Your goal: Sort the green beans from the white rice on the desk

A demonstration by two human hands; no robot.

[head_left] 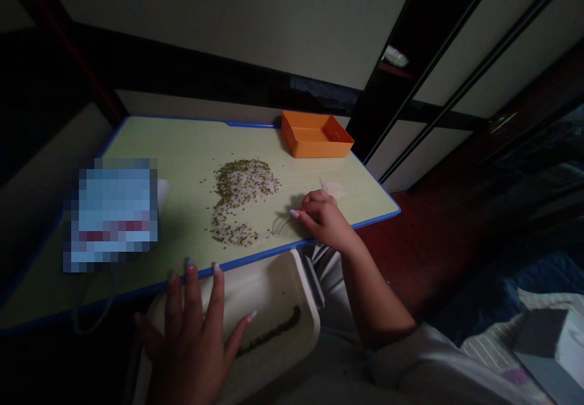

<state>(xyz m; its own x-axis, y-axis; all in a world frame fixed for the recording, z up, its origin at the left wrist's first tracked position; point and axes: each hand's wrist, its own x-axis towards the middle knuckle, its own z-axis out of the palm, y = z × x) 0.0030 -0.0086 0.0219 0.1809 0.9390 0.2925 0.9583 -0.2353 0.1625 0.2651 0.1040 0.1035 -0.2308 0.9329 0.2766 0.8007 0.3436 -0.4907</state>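
My right hand (323, 218) is closed, low over the right part of the table. From its left side juts a small rounded mesh piece (283, 227), which looks like a strainer; its handle is hidden in my fingers. Left of it lies a spread pile of green beans mixed with pale, rice-like grains (246, 181). A small patch of pale grains (332, 186) sits just beyond my knuckles. My left hand (194, 326) has its fingers spread above a white basin (308, 308) below the table's front edge. Dark green beans (278, 330) form a line on the basin's bottom.
The pale yellow table (177, 143) has a blue rim. An open orange box (322, 148) stands at its back right corner. On the left is a blurred-out blue item (112, 207). Cabinet panels (228, 22) rise behind the table, and bedding (542, 308) is at the lower right.
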